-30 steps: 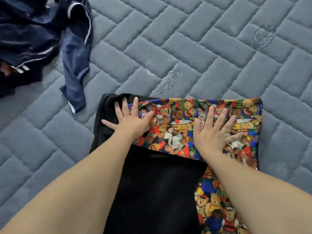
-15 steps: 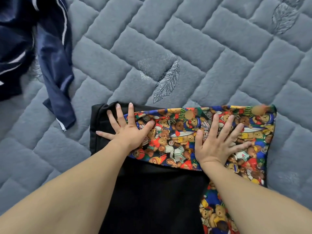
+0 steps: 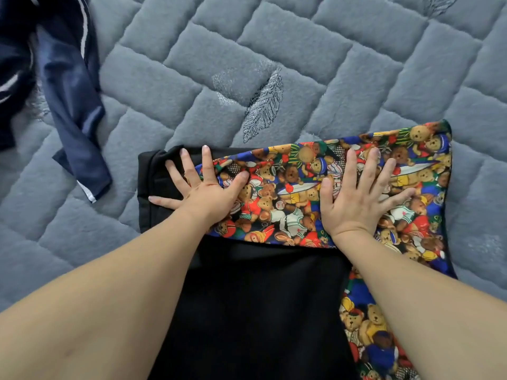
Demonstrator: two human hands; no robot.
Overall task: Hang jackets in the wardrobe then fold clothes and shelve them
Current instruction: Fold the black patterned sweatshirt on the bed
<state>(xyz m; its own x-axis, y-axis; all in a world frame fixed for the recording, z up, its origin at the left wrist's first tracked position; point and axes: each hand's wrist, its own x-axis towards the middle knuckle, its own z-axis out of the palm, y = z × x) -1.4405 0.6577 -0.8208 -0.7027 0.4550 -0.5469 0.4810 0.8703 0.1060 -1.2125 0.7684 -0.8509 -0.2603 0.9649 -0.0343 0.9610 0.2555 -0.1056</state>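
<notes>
Both hands, left hand (image 3: 204, 193) and right hand (image 3: 356, 196), press flat with spread fingers on the soft, floppy teddy-bear garment (image 3: 299, 185); best held by its edges.

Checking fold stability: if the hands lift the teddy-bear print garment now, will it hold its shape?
Probably not. The teddy-bear print garment lies limp and flat under the left hand and right hand, so it should flop and unfold. It looks thin, likely light.

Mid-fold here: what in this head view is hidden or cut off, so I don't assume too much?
- Bear-print garment: near end runs off the bottom edge; both forearms cover parts.
- Fabric under the left hand and right hand: covered by the flat palms.
- Navy garment: cut by the left and top edges, so its type is unclear.
- Wardrobe and shelves: outside the view.
</notes>
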